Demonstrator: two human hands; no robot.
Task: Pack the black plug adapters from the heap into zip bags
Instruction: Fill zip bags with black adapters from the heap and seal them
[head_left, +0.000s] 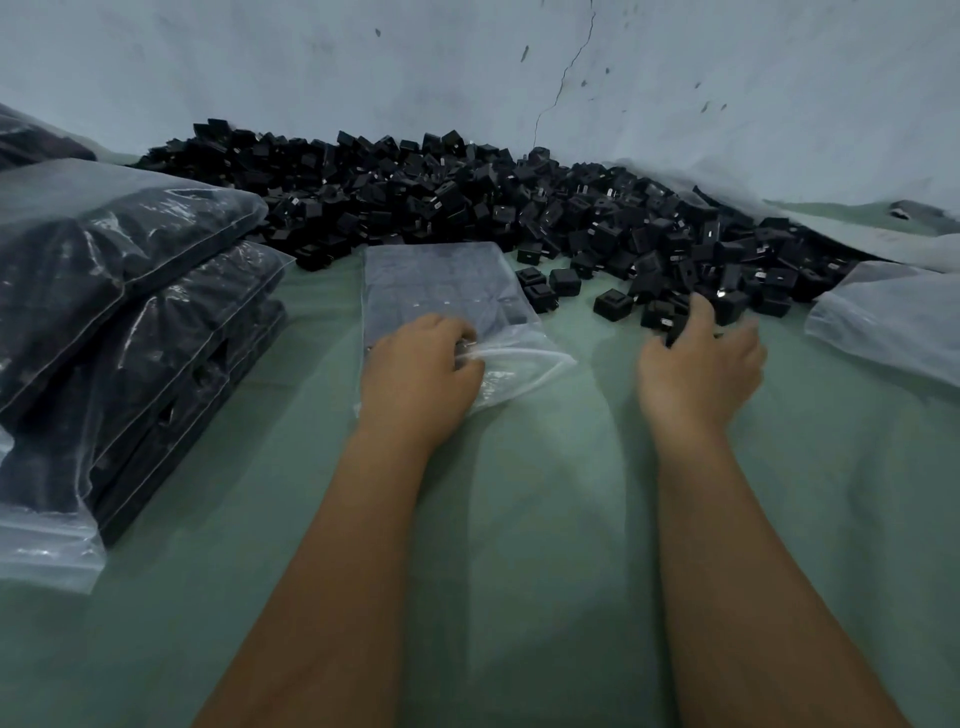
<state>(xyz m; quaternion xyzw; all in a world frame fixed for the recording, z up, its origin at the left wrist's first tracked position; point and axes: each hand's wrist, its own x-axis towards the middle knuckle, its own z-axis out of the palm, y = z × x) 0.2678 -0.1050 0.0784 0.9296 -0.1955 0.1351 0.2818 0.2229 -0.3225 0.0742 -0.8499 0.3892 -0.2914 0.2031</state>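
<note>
Several clear filled zip bags stacked; my left hand pinches the half-filled bag's mouth, my right hand grabs adapters from the big black heap.

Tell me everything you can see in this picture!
heap: one, too many black adapters to count, far side along the wall
open bag: one, clear, part filled, centre
full bags: a stack, clear with black adapters inside, left
empty bags: a few, clear, right
cloth: one, green, under everything
wall: one, pale, cracked, behind
hands: left hand holds the open bag's mouth; right hand reaches into the heap's edge, blurred
</note>
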